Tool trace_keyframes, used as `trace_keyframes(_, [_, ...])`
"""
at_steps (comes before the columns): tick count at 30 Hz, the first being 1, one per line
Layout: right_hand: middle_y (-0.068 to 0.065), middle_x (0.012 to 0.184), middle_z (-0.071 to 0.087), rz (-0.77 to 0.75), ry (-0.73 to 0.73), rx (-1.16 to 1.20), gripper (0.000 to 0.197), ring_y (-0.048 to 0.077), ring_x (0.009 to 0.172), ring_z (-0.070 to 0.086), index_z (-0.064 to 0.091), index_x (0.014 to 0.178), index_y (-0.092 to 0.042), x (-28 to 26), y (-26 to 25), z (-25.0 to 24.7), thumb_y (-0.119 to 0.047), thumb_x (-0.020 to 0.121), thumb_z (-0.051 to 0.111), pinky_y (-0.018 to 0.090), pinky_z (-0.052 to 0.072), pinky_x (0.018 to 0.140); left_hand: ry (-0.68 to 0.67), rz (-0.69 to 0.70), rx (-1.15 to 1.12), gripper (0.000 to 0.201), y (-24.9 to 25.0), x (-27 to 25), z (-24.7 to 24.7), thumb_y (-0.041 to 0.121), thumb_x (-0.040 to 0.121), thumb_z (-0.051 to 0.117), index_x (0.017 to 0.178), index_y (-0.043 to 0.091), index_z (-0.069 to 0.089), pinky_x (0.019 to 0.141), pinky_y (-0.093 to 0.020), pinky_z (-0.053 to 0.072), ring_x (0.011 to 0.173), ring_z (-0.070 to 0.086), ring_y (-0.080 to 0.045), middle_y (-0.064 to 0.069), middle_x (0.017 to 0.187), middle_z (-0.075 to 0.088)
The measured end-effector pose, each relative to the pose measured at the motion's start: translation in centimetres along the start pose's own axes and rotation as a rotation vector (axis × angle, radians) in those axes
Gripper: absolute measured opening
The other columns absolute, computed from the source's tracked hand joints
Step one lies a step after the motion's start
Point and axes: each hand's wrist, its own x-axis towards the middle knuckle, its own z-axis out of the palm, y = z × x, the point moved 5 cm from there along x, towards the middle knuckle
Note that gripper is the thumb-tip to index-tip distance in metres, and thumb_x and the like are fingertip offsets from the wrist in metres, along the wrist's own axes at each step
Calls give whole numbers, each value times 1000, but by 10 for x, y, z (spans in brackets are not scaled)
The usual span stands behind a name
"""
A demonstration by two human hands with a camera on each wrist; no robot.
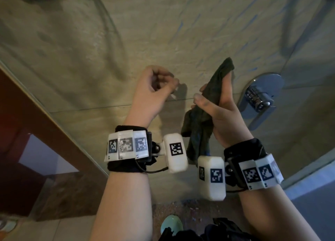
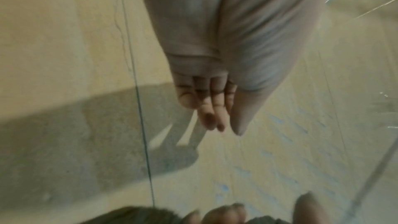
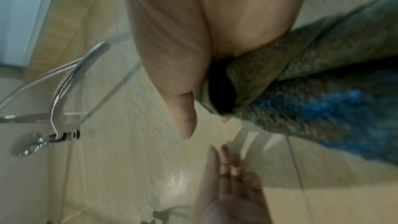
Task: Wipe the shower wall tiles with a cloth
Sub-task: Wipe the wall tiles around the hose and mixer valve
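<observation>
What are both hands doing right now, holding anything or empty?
Left hand: empty, fingers loosely curled, holding nothing.
Right hand: holding the dark green cloth, which drapes over the palm under the thumb.

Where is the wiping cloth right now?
In the head view, the dark green terry cloth hangs from the right hand, right of the empty left hand and left of the chrome shower handle.

My dark green cloth [image 1: 203, 113] hangs bunched and draped over my raised palm, before the beige wall tiles [image 1: 90, 59].
</observation>
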Motion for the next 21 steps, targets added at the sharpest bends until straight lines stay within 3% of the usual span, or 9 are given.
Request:
trace_keyframes(2, [-1,134,41,29,42,-151,98,24,130,43,6,149,-42,5,7,-8,-22,79,72,45,40,106,130,106,-17,26,9,0,-4,2,86,68,94,20,51,66,-17,46,69,56,-4,3,83,60])
trace_keyframes(4, [6,134,47,-10,61,-336,96,25,123,49,2,149,-39,8,11,-15,-21,83,69,46,44,101,281,217,-26,25,17,-4,-8,2,85,68,97,18,52,68,-18,46,71,56,-5,-3,88,59])
trace_keyframes(5, [8,123,54,-55,71,-443,92,24,111,55,1,151,-33,9,13,-18,-17,87,65,45,48,96,361,272,4,24,19,-7,-11,5,85,69,100,13,53,70,-19,46,76,56,-6,-6,93,57])
trace_keyframes(7, [9,104,56,-163,79,-642,81,21,91,56,5,152,-21,10,17,-23,-9,91,57,41,50,85,535,363,208,35,20,-15,-13,16,81,73,109,5,55,84,-30,49,98,55,-14,-11,113,49])
trace_keyframes(9, [15,110,54,-232,72,-812,73,25,92,54,10,152,-16,11,22,-25,-8,92,52,34,46,78,627,436,479,55,18,-16,-12,31,78,77,122,8,53,102,-47,40,124,42,-34,-19,133,37])
trace_keyframes(11, [19,122,50,-243,63,-969,71,28,100,52,15,151,-16,14,26,-24,-6,90,51,25,37,76,619,432,687,77,16,-13,-9,47,77,78,136,7,47,111,-54,27,136,24,-49,-34,145,26])
trace_keyframes(13, [18,125,49,-241,20,-1084,70,28,101,52,20,150,-19,15,29,-18,-7,89,51,25,35,74,557,359,757,99,11,-8,-6,56,76,76,144,-1,35,112,-58,16,138,9,-58,-41,149,14])
trace_keyframes(17, [14,115,50,-259,-63,-1251,65,30,90,53,27,149,-25,14,33,-8,-12,89,51,31,39,67,459,182,725,110,-6,-6,-9,62,78,69,151,-2,15,112,-63,4,141,-4,-55,-35,154,0])
trace_keyframes(21, [12,115,48,-192,-39,-1353,64,32,92,53,23,149,-31,19,37,-6,-17,91,47,34,39,66,448,150,702,111,-15,-4,-13,65,79,65,153,3,9,113,-62,2,143,-6,-50,-29,157,-3])
